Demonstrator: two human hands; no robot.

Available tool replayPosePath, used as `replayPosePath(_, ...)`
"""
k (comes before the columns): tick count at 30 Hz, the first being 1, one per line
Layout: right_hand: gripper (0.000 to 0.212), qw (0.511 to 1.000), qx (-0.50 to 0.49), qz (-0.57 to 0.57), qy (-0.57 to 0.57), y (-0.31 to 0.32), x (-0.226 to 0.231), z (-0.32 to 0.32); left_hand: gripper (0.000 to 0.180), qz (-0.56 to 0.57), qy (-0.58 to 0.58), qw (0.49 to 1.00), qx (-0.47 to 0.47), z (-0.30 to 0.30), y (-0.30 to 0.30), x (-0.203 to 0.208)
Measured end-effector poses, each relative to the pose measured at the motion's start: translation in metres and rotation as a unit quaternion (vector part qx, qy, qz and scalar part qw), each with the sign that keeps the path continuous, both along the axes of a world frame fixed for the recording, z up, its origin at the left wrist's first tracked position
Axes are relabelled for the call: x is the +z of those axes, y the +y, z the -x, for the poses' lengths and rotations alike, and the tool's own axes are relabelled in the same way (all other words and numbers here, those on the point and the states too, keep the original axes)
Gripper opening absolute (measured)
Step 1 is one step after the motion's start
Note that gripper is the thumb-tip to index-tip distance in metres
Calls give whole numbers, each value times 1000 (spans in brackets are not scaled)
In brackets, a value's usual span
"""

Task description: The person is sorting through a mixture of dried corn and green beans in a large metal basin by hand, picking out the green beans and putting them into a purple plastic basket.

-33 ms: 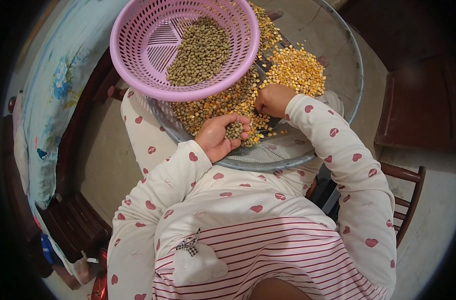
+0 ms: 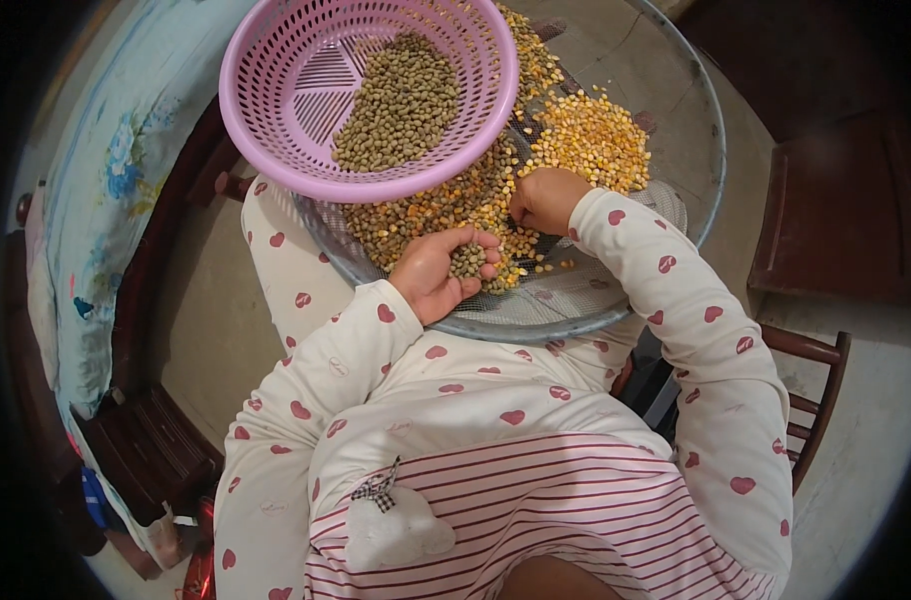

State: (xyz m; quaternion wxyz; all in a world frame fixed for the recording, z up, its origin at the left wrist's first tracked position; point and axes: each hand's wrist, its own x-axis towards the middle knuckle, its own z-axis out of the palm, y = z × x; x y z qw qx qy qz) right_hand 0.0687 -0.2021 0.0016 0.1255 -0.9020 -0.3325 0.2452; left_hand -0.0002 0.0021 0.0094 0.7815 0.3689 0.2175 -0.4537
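Greenish-brown beans lie cupped in the left hand, just on the near side of the pink basket. The right hand, near-right of the basket, dips into mixed grains, fingertips hidden, grip untellable. Nothing has visibly shifted since the earlier frame.

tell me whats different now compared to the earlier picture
Nothing has visibly changed: nothing moved, was picked up or was let go. The left hand still cups greenish-brown beans, the right hand is in the same spot by the yellow kernels, and the pink basket and round mesh tray are where they were.
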Motion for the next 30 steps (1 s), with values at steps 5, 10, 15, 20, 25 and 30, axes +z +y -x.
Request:
replayPosePath(5,14,997,10,62,-40,3,-4,3,27,13,1,1000,-1,-1,2,-3)
replayPosePath(10,12,992,-44,-95,72,3,13,-1,30,38,0,999,14,1,2,-4)
replayPosePath(15,19,838,-118,-383,370,6,36,2,30,68,-2,997,23,1,0,0)
replayPosePath(20,17,844,-246,-388,277,-6,32,-14,25,77,-7,997,6,0,6,6)
replayPosePath(25,14,889,-255,-324,198,-9,15,-16,28,300,-105,947,52,-27,28,77)
replayPosePath(30,9,956,-195,-196,95,-4,13,-12,35,-192,-462,835,228,-69,55,111)
